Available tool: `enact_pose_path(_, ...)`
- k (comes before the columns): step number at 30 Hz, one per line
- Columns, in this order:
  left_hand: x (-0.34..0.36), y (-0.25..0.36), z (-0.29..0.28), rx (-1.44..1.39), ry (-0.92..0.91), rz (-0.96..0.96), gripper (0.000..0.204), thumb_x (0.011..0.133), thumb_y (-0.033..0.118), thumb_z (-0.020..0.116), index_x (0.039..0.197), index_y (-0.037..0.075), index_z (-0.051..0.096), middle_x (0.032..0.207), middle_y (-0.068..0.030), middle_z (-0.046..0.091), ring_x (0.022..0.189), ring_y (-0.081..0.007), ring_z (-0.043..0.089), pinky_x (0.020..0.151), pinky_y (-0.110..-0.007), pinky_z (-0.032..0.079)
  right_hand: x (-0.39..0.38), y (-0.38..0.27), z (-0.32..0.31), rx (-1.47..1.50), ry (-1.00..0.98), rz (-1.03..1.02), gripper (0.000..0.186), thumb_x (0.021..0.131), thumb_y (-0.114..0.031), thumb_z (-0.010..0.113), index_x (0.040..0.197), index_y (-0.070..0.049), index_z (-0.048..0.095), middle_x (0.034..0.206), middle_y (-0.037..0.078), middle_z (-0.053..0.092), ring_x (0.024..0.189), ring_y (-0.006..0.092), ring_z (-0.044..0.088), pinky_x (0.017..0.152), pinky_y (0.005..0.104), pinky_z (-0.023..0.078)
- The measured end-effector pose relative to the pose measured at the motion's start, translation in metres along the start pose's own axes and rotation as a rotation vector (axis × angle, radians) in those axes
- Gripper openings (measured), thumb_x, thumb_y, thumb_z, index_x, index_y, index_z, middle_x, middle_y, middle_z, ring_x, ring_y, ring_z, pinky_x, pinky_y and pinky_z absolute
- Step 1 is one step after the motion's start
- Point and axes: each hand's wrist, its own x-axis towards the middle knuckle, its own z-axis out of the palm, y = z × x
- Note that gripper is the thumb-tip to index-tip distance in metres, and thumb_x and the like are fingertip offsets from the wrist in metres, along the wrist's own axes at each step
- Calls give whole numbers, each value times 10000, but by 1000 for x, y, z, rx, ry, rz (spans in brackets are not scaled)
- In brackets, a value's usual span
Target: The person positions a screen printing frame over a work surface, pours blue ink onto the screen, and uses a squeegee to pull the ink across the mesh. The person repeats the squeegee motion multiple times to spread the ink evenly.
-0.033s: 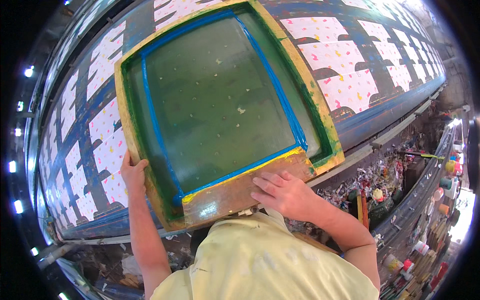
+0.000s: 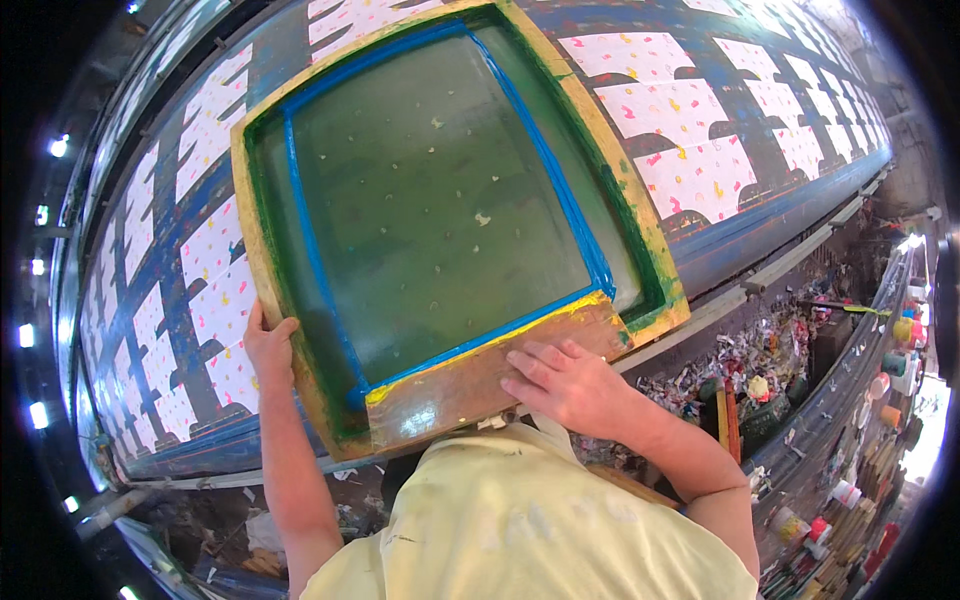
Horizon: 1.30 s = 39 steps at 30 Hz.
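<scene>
A wooden-framed printing screen point(image 2: 440, 230) with green mesh and blue tape round its inner border lies on a long table, over the printed pieces. My left hand point(image 2: 272, 350) grips the frame's left side, thumb on top and the fingers partly hidden beyond the edge. Across the near end of the screen rests a broad wooden squeegee point(image 2: 450, 390), its far edge smeared with yellow ink. My right hand point(image 2: 570, 390) is closed on the squeegee's right half, fingers bent over its face; the thumb is hidden.
White pieces with small coloured prints point(image 2: 697, 180) lie in rows on the dark blue table point(image 2: 800, 210). A rail point(image 2: 755, 280) runs along its near edge. Scraps of litter point(image 2: 740, 350) cover the ground at right, beside a shelf with several tubs point(image 2: 900, 372).
</scene>
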Motion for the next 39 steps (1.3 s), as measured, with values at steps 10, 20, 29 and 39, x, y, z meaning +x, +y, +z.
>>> enact_pose_path(10, 15, -27, 18, 267, 157, 277, 764, 840, 57, 844, 1564, -43, 622, 1363, -268, 716, 1299, -409, 691, 1151, -466, 539, 67, -37, 25, -236, -300, 140, 448, 903, -113, 713, 1347, -96, 766, 1217, 129, 790, 1121, 326, 777, 964, 469, 614)
enact_pose_path(20, 8, -26, 32, 350, 310, 483, 507, 973, 174, 796, 1463, 54, 745, 1228, -244, 742, 1199, -442, 673, 1079, -542, 542, 63, -50, 7, -170, -188, 228, 455, 832, 0, 734, 1262, -125, 820, 1159, 125, 816, 1074, 352, 783, 942, 480, 625)
enact_pose_path(29, 4, -17, 36, 474, 277, 440, 505, 992, 148, 742, 1485, 43, 711, 1241, -244, 696, 1198, -451, 640, 1049, -553, 546, 70, -28, 57, -319, 53, 188, 508, 819, 35, 724, 1288, -141, 809, 1282, 77, 785, 1106, 324, 776, 978, 471, 610)
enact_pose_path(39, 0, -10, 39, 555, 311, 480, 498, 996, 102, 732, 1484, 14, 692, 1229, -244, 688, 1178, -459, 636, 1024, -554, 536, 233, 114, 53, -369, 156, 133, 503, 818, 43, 721, 1269, -167, 797, 1192, 95, 781, 1110, 357, 758, 988, 504, 607)
